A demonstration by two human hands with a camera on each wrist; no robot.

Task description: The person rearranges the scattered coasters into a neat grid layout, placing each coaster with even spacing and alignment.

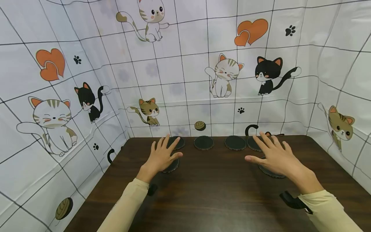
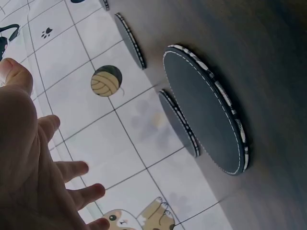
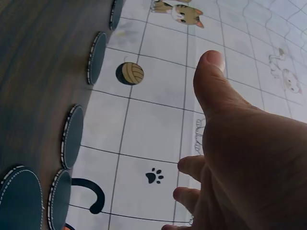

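My left hand (image 1: 160, 157) is held above the left part of the table, fingers spread and nothing in it. Beneath it lies a round dark coaster (image 1: 171, 166) with a stitched edge, and a second coaster (image 1: 178, 143) sits just behind. On the other side, my right hand (image 1: 276, 158) hovers with fingers spread, also holding nothing. It partly covers a near coaster (image 1: 272, 172) and another coaster (image 1: 253, 144) at the back. The left wrist view shows the near coaster (image 2: 204, 110) lying flat, with a patterned rim.
Two more coasters, one in the middle (image 1: 204, 142) and one right of it (image 1: 235, 142), lie along the back edge of the dark wooden table (image 1: 214, 193). A white checked cloth (image 1: 191, 77) with printed cats hangs behind and at both sides.
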